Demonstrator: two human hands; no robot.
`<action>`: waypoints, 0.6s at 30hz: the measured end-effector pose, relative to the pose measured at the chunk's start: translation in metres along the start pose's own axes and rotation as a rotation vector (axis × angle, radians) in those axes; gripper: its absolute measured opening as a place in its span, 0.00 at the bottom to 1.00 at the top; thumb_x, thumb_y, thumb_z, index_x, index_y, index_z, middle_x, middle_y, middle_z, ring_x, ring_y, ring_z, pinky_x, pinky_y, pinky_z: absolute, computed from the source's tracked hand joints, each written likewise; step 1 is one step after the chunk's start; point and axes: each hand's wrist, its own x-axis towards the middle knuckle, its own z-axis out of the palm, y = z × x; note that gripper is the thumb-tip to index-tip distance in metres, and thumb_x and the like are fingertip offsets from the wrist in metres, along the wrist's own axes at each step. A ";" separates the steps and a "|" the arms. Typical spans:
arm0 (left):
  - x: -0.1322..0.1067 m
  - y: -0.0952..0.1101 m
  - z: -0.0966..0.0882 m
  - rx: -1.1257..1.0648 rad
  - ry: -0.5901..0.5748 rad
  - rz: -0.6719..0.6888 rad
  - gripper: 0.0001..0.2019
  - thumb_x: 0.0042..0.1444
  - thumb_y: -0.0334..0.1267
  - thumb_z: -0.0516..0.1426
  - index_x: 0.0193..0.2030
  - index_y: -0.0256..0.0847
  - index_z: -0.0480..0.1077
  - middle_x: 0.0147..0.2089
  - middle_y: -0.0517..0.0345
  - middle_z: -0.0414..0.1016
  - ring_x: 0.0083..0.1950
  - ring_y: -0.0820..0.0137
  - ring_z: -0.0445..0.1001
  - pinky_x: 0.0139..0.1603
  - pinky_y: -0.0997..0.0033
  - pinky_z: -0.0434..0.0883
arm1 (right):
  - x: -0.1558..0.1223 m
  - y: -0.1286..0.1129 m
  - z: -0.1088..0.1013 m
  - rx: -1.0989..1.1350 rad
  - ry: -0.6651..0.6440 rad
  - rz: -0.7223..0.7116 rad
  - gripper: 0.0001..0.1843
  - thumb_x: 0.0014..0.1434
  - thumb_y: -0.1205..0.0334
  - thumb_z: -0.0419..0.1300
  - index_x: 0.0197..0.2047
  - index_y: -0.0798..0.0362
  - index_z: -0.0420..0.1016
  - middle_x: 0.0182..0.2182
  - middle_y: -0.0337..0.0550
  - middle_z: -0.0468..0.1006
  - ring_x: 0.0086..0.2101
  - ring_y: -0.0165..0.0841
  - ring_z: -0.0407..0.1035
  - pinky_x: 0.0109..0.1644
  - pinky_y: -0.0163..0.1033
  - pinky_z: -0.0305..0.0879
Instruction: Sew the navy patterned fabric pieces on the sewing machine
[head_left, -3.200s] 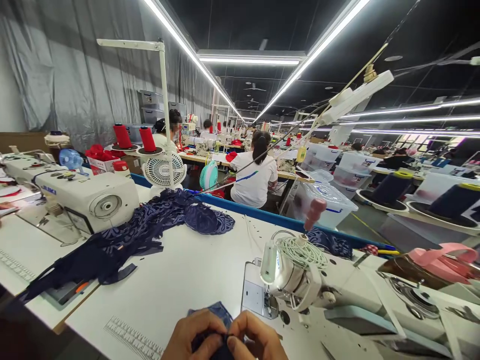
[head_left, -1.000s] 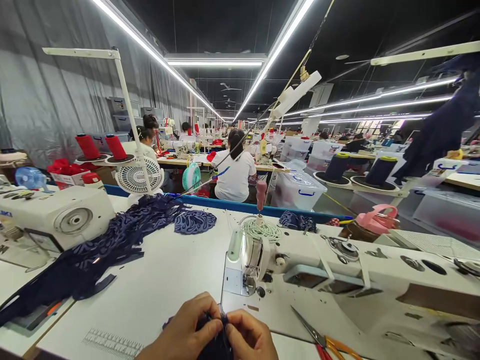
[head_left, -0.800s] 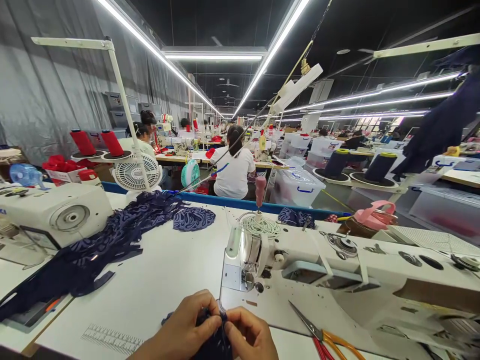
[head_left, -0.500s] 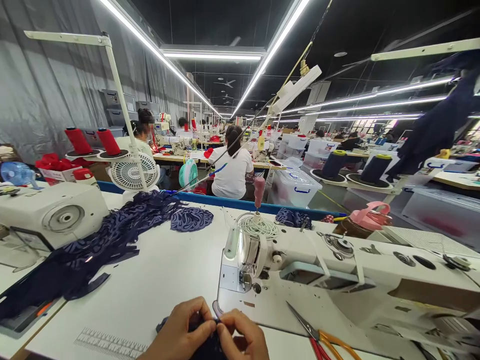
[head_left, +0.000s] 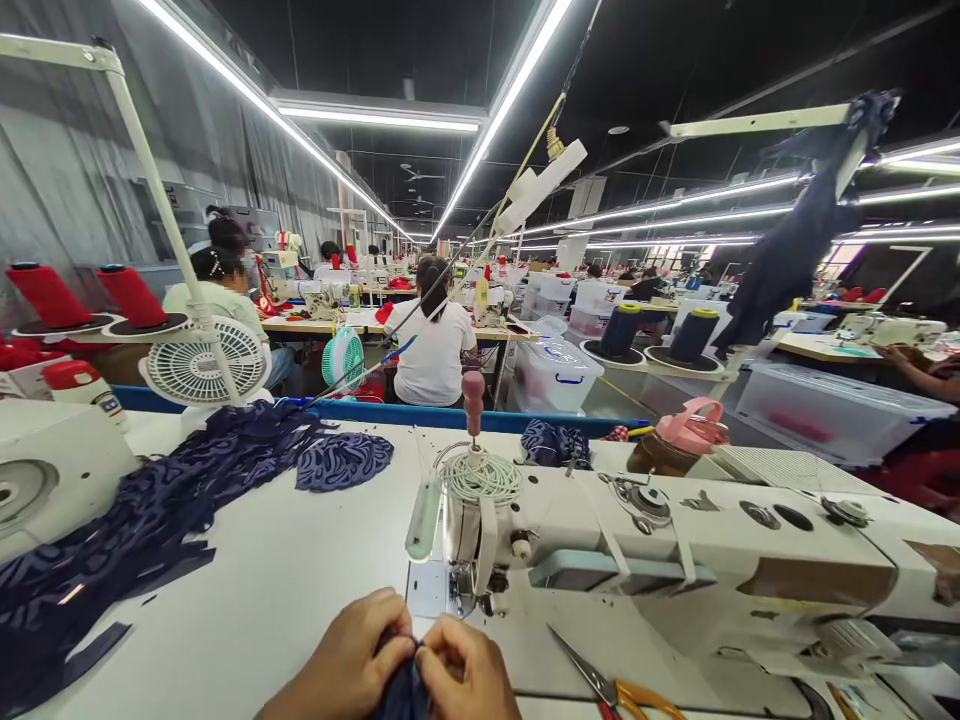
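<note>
At the bottom edge, my left hand (head_left: 352, 655) and my right hand (head_left: 466, 672) pinch a small piece of dark navy fabric (head_left: 402, 692) between their fingertips. Both hands touch each other over the cloth, just in front of the needle area of a white sewing machine (head_left: 645, 545). Most of the fabric is hidden by my fingers.
Orange-handled scissors (head_left: 611, 690) lie to the right of my hands. A heap of navy patterned fabric (head_left: 150, 510) spreads over the white table (head_left: 277, 580) at left, beside a second machine (head_left: 45, 470). A white fan (head_left: 196, 368), red thread cones (head_left: 131, 295) and seated workers (head_left: 433, 345) are beyond.
The view has swung to the right, so the sewing machine sits more central. My hands stay pinched together on the navy piece and have shifted slightly lower in the picture.
</note>
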 end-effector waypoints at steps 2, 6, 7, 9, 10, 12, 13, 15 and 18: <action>0.025 -0.001 0.012 -0.047 -0.027 -0.014 0.04 0.55 0.33 0.54 0.30 0.41 0.67 0.34 0.58 0.74 0.38 0.67 0.72 0.39 0.72 0.65 | 0.005 0.012 -0.020 -0.034 -0.008 0.007 0.09 0.60 0.62 0.54 0.28 0.51 0.70 0.23 0.36 0.74 0.25 0.30 0.69 0.31 0.32 0.60; 0.042 -0.003 0.027 -0.105 -0.061 -0.002 0.04 0.55 0.34 0.54 0.31 0.41 0.68 0.35 0.58 0.74 0.38 0.67 0.71 0.40 0.72 0.64 | 0.007 0.024 -0.038 -0.060 -0.051 0.051 0.15 0.66 0.58 0.48 0.41 0.51 0.75 0.25 0.37 0.76 0.21 0.29 0.69 0.31 0.33 0.61; 0.042 -0.003 0.028 -0.114 -0.067 0.000 0.04 0.56 0.35 0.54 0.31 0.41 0.68 0.35 0.59 0.74 0.38 0.67 0.71 0.40 0.73 0.64 | 0.008 0.023 -0.038 -0.074 -0.060 0.059 0.15 0.66 0.57 0.49 0.42 0.52 0.75 0.23 0.36 0.75 0.20 0.29 0.68 0.29 0.32 0.61; 0.043 -0.003 0.029 -0.122 -0.075 -0.004 0.04 0.57 0.36 0.54 0.32 0.42 0.68 0.35 0.59 0.75 0.39 0.68 0.71 0.40 0.73 0.64 | 0.012 0.022 -0.036 -0.113 -0.052 0.066 0.12 0.63 0.57 0.53 0.38 0.51 0.76 0.22 0.35 0.74 0.21 0.29 0.68 0.29 0.32 0.60; 0.042 -0.002 0.029 -0.122 -0.079 -0.010 0.05 0.58 0.36 0.54 0.33 0.42 0.69 0.35 0.59 0.75 0.39 0.68 0.72 0.40 0.73 0.64 | 0.015 0.022 -0.034 -0.130 -0.040 0.069 0.10 0.62 0.59 0.54 0.35 0.51 0.75 0.22 0.35 0.74 0.23 0.30 0.69 0.29 0.31 0.60; 0.043 -0.003 0.029 -0.109 -0.080 -0.030 0.05 0.58 0.37 0.54 0.33 0.42 0.70 0.36 0.60 0.76 0.38 0.67 0.72 0.40 0.73 0.64 | 0.020 0.022 -0.030 -0.153 -0.016 0.073 0.09 0.61 0.63 0.54 0.31 0.51 0.73 0.24 0.36 0.75 0.25 0.29 0.71 0.29 0.29 0.61; 0.043 -0.003 0.029 -0.097 -0.075 -0.045 0.05 0.58 0.37 0.54 0.34 0.43 0.70 0.36 0.60 0.76 0.39 0.67 0.72 0.40 0.72 0.64 | 0.023 0.023 -0.028 -0.165 -0.004 0.074 0.09 0.61 0.65 0.53 0.31 0.51 0.73 0.24 0.36 0.75 0.26 0.29 0.71 0.29 0.29 0.61; 0.045 -0.004 0.030 -0.068 -0.052 -0.079 0.05 0.58 0.37 0.54 0.35 0.43 0.71 0.37 0.59 0.76 0.39 0.65 0.72 0.40 0.71 0.63 | 0.026 0.027 -0.025 -0.206 0.022 0.066 0.10 0.61 0.66 0.53 0.31 0.52 0.73 0.23 0.36 0.75 0.25 0.29 0.72 0.28 0.28 0.61; 0.049 -0.006 0.034 -0.028 -0.001 -0.129 0.04 0.56 0.36 0.54 0.34 0.43 0.71 0.36 0.57 0.76 0.40 0.64 0.73 0.41 0.70 0.64 | 0.025 0.034 -0.026 -0.323 0.065 0.010 0.11 0.61 0.65 0.53 0.30 0.51 0.74 0.22 0.38 0.75 0.24 0.32 0.71 0.29 0.32 0.61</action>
